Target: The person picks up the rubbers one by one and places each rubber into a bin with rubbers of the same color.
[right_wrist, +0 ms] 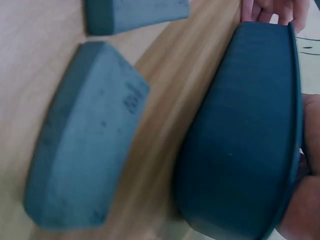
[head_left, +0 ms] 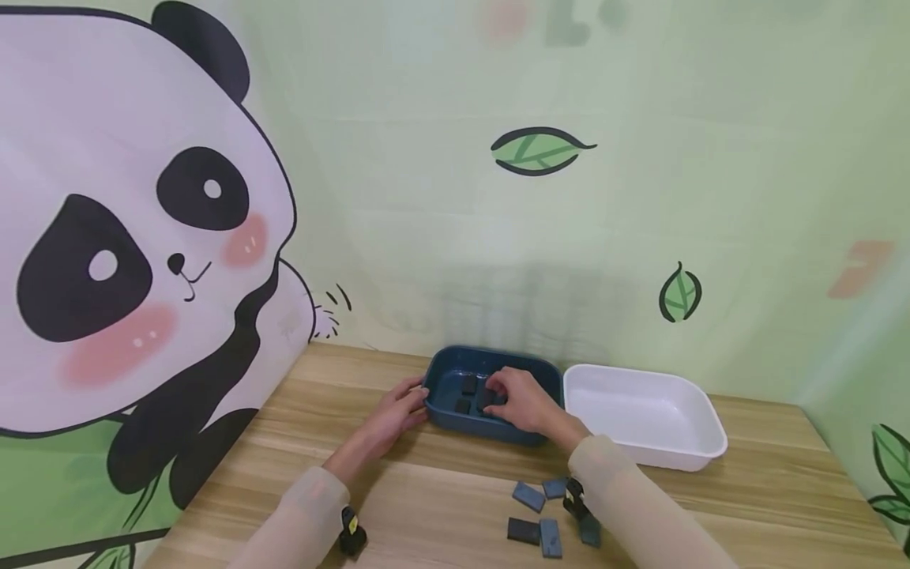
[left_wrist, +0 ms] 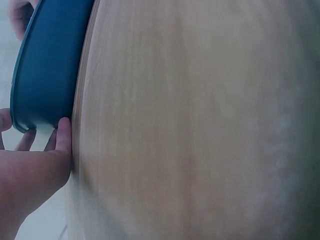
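A dark blue tray stands on the wooden table near the wall. My left hand holds its left end, one fingertip at the rim and the other fingers against the outside wall. In the left wrist view, the fingertips of the left hand meet the tray's end. Inside the tray, my right hand pinches a dark rectangular block, partly covered by the fingers. Beside it on the tray floor lie a black block and another small black block.
A white tray stands close against the blue tray's right side. Several grey-blue and black blocks lie in front, among them a grey-blue block and a black block. Under the right forearm is another block. A printed wall cloth hangs behind.
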A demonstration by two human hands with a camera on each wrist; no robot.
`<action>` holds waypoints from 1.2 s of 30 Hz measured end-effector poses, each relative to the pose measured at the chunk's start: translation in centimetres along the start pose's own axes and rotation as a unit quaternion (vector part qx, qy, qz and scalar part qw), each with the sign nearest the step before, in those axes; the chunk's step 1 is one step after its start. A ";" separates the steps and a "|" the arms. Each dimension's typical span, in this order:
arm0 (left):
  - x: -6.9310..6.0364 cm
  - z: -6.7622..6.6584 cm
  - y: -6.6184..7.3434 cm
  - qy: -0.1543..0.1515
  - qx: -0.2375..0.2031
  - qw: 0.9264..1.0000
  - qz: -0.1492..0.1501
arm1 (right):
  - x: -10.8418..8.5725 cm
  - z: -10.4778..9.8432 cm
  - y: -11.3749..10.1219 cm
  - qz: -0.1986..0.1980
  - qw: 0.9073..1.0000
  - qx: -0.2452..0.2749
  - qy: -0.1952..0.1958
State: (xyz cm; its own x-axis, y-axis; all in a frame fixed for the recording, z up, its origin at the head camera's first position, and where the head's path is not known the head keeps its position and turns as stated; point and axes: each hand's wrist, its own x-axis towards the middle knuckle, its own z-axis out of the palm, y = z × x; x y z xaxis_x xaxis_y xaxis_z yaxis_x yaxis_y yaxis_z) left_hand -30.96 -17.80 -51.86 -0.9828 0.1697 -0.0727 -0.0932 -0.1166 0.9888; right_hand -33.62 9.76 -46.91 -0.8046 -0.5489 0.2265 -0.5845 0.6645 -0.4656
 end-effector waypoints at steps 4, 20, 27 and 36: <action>-0.1 0.0 0.0 -0.004 0.000 1.000 -0.001 | 0.1 0.4 0.3 0.025 0.999 0.015 -0.017; 0.0 0.0 -0.1 -0.003 0.000 1.000 0.001 | 0.6 0.7 0.7 0.059 0.995 0.044 -0.062; 0.1 0.0 -0.2 -0.001 -0.002 1.000 -0.001 | 0.7 0.9 0.8 0.062 0.995 0.030 -0.067; 0.1 0.0 -0.2 -0.005 -0.002 1.000 0.000 | 0.8 0.9 0.9 0.062 0.995 0.027 -0.070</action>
State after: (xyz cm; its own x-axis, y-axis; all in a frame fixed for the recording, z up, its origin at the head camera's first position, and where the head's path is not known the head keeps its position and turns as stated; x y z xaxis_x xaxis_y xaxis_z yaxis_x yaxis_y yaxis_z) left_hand -31.09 -17.79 -52.07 -0.9813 0.1786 -0.0717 -0.0941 -0.1205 0.9882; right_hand -34.72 9.45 -47.96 -0.8455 -0.5322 0.0443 -0.4721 0.7060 -0.5279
